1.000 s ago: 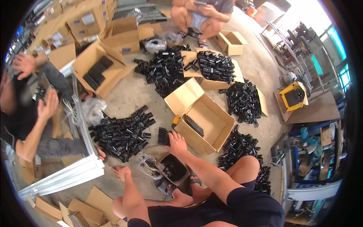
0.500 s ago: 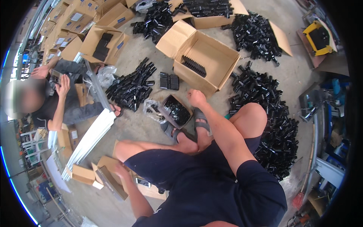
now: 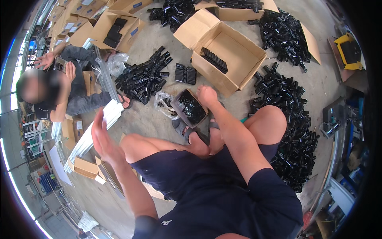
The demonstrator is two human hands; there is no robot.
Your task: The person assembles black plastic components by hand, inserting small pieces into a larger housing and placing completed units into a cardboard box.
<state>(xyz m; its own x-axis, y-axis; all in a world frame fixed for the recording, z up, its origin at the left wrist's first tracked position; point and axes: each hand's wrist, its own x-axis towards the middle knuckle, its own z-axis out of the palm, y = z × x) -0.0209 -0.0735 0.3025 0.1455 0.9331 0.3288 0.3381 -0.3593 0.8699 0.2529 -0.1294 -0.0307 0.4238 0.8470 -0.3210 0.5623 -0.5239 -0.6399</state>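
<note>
My left hand is raised in front of my left knee, empty, its fingers stretched upward. My right hand is closed above the right rim of a small box filled with shiny black small parts. Whatever the right fingers hold, if anything, is hidden. Beyond that box, a short row of black pieces stands on the floor. A large open carton lies farther off, with a neat row of black pieces along its left side.
Loose black pieces lie in a left heap and a long right heap. A clear plastic bag touches the small box. Long white profiles lie at left, near a seated co-worker. Low cardboard boxes stand beside my left arm.
My left hand has risen from beside the low cardboard boxes, fingers now pointing up. The right hand stays closed by the small box. The view has shifted slightly.
</note>
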